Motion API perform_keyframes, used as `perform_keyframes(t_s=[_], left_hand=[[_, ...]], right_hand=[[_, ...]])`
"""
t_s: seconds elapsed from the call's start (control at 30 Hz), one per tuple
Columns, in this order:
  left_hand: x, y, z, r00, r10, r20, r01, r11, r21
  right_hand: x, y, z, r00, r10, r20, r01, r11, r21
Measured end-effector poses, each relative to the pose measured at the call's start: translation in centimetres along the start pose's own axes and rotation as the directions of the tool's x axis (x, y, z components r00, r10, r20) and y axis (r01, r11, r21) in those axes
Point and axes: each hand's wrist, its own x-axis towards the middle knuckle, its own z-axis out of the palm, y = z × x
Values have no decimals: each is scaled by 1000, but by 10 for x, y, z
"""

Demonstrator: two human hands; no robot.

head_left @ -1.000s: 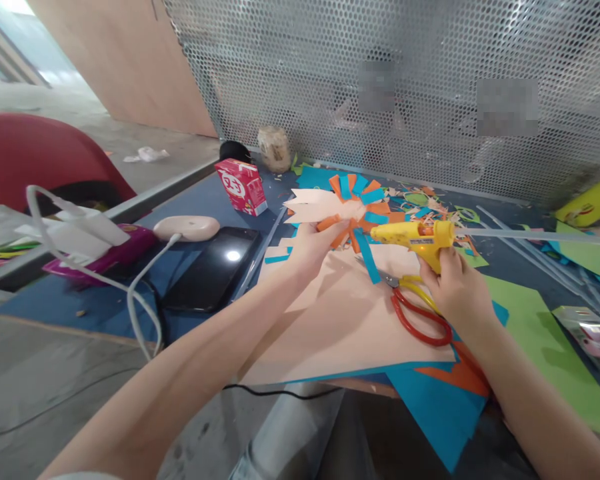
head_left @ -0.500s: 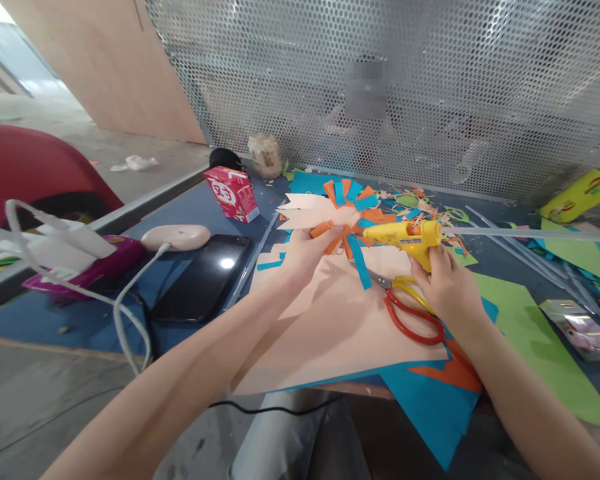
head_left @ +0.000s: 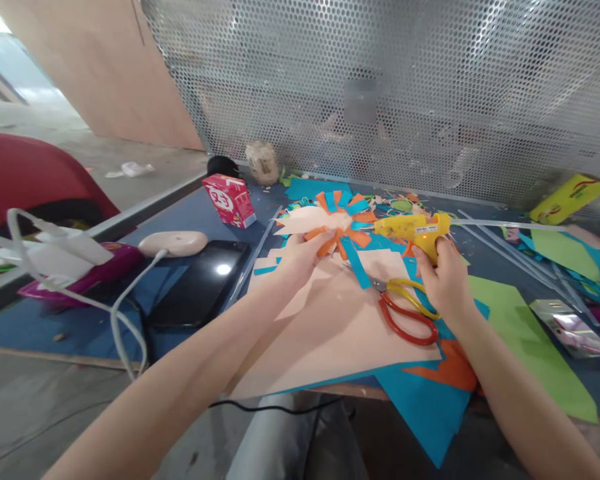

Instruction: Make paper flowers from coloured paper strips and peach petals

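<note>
My left hand (head_left: 305,252) is closed on the lower left edge of a paper flower (head_left: 339,220), which has a pale centre ringed by orange and blue strips. A pale zigzag-ended paper piece (head_left: 300,221) sticks out to its left, and one long blue strip hangs toward me. My right hand (head_left: 445,270) is wrapped round the handle of a yellow glue gun (head_left: 413,229), its nozzle pointing left at the flower's right side. A clear glue stick (head_left: 510,225) juts from the gun's back. Below lie scissors (head_left: 409,312) with red and yellow handles, on pale paper sheets (head_left: 330,333).
To the left are a black phone (head_left: 200,283), a pale charger-like device (head_left: 173,243), a purple power strip (head_left: 75,267) and a pink box (head_left: 230,200). Green paper (head_left: 525,340) and clear sticks lie right. A perforated metal panel (head_left: 290,87) stands behind.
The glue gun has drawn slightly right, away from the flower, and its nozzle tip now shows. The flower has tilted a little in my left hand. The view has shifted slightly.
</note>
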Motion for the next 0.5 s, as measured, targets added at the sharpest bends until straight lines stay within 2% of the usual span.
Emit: perform_keyframes(t_s=[0.17, 0.3, 0.43, 0.5], left_hand=[[-5, 2, 3, 1000, -16, -6, 15, 999, -38], [-6, 6, 3, 999, -24, 26, 27, 994, -106], [-3, 5, 3, 999, -15, 50, 22, 989, -146], [-3, 4, 3, 999, -7, 48, 15, 988, -156]], right_hand=[[0, 2, 5, 999, 40, 2, -40, 999, 10], [3, 19, 7, 985, 170, 14, -171, 983, 69], [4, 38, 17, 948, 295, 117, -277, 949, -152], [3, 41, 21, 928, 324, 186, -261, 919, -294]])
